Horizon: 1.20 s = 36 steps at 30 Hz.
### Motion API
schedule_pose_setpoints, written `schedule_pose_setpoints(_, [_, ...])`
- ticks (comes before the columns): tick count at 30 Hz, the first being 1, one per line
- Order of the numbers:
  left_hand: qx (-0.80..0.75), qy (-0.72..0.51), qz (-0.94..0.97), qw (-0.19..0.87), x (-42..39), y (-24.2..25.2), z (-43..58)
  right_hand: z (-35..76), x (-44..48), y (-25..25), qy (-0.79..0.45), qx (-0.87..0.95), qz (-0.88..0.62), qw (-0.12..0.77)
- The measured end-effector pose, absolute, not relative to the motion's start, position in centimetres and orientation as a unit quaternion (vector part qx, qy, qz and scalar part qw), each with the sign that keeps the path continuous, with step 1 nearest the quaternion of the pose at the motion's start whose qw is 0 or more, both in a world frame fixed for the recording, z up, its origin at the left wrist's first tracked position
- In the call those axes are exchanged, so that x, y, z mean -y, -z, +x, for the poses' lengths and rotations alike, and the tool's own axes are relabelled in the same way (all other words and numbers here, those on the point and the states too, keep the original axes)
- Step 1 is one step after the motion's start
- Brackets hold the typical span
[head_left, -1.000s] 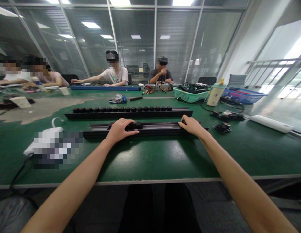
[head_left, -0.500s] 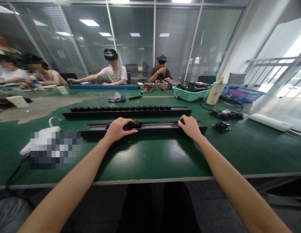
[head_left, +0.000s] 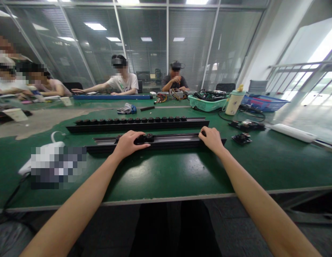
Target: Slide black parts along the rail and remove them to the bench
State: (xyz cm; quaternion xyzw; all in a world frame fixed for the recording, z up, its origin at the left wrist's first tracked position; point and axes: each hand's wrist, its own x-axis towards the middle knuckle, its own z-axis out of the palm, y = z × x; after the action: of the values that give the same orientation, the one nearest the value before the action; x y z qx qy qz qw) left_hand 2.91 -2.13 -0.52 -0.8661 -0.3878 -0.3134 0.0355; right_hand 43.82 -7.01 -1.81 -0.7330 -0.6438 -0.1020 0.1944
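A long black rail [head_left: 171, 141] lies across the green table [head_left: 166, 175] in front of me. My left hand [head_left: 127, 143] rests on its left part with fingers curled over a few black round sockets [head_left: 146, 137] seated in the rail. My right hand [head_left: 211, 139] grips the rail near its right end, fingers wrapped over the far edge. A second black rail [head_left: 136, 125], lined with several black sockets, lies parallel just behind.
Loose black socket parts [head_left: 241, 138] lie right of the rail. A green basket [head_left: 207, 103], a pale jug [head_left: 233, 101] and a blue tray [head_left: 265, 103] stand at the back right. A white device with cable [head_left: 43, 151] sits left. Other people sit across the table.
Both hands stay on the near rail. The view has shifted slightly; nothing on the table has visibly moved.
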Motion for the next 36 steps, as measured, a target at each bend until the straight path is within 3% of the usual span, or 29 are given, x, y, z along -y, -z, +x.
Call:
schedule_pose_setpoints(15, [0.391,0.308,-0.867,0.039,2.1,0.53,2.92,44.11,6.91,1.61,0.081,0.643,-0.729,0.218])
schedule_pose_setpoints(36, [0.398,0.303,-0.865,0.037,1.85,0.71,2.82,43.69,7.35,1.22,0.105,0.621,-0.754,0.187])
